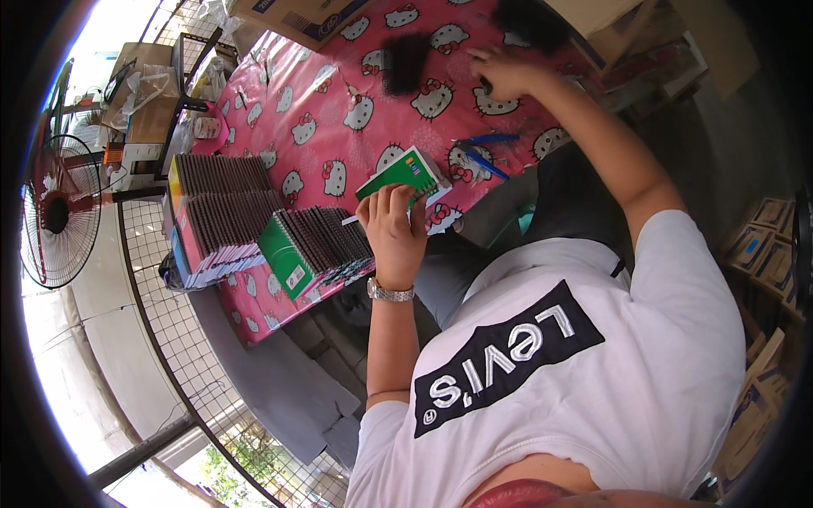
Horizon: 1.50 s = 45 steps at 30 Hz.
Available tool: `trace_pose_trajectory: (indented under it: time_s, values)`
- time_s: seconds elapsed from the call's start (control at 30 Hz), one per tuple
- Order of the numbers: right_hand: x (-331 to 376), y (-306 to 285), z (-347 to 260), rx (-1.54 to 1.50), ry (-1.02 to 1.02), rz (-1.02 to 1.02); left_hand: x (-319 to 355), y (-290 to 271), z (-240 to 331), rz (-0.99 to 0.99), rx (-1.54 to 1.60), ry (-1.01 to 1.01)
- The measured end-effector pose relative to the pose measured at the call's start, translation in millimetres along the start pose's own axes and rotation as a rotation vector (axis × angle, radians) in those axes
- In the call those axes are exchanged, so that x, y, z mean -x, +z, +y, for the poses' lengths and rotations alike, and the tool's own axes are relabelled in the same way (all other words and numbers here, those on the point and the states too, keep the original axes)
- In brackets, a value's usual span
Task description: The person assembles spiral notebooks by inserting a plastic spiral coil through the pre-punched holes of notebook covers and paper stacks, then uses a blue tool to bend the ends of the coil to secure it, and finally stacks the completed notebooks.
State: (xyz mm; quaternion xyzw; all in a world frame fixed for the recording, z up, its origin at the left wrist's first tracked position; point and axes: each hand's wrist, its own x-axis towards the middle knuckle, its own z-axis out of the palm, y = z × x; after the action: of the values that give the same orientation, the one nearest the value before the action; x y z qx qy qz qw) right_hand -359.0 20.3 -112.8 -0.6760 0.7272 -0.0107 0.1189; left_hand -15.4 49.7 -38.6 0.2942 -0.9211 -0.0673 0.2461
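Note:
My left hand (395,227), with a metal watch on the wrist, has its fingers curled over the near edge of a green spiral notebook (391,174). White pages show along that notebook's right side. Out to the far right, my right hand (506,74) is over the table, its fingers apart and pointing left. A small dark patch shows beneath those fingers; I cannot tell what it is. A pile of black coils (406,63) lies left of this hand, and a second black pile (532,24) lies beyond it. Blue pliers (486,154) rest between the notebook and my right forearm.
Stacked spiral notebooks (222,207) and a second row with a green cover (292,254) stand at the table's left. A pink patterned cloth (313,165) covers the table. Cardboard boxes (292,17) sit at the far edge. A fan (58,212) stands at far left.

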Motion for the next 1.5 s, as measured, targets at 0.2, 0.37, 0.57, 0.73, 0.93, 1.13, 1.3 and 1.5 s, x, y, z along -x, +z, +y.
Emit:
trace_pose_trajectory:
  time_s: [0.2, 0.37, 0.57, 0.73, 0.93, 1.13, 1.3, 1.5]
  values:
    - [-8.4, 20.5, 8.0, -0.094, -0.016, 0.0, 2.3, -2.2, -2.7, -0.02, -0.013, -0.039]
    - [6.2, -22.2, -22.8, -0.301, -0.073, -0.131, 1.3, -7.9, 8.5, 0.029, -0.268, -0.15]
    - [31.5, -58.7, -113.9, -1.236, -0.541, -0.671, 14.8, 3.4, -15.7, 0.029, -0.1, -0.15]
    - [26.3, -40.0, -112.5, -1.7, -0.593, -0.854, 6.8, 1.2, -6.4, 0.026, -0.059, -0.126]
    - [28.8, -45.6, -113.2, -1.679, -0.65, -0.787, 0.0, -2.9, -8.6, 0.001, -0.012, -0.131]
    - [19.3, -41.1, -118.2, -1.382, -0.598, -0.664, 3.8, 3.4, -18.4, -0.006, 0.0, -0.136]
    - [19.1, -47.8, -120.8, -1.353, -0.656, -0.676, 2.5, -3.2, -16.4, -0.013, 0.04, -0.148]
    - [11.0, -45.6, -128.9, -1.664, -0.56, -0.818, 9.0, -12.6, -32.2, 0.038, 0.09, -0.141]
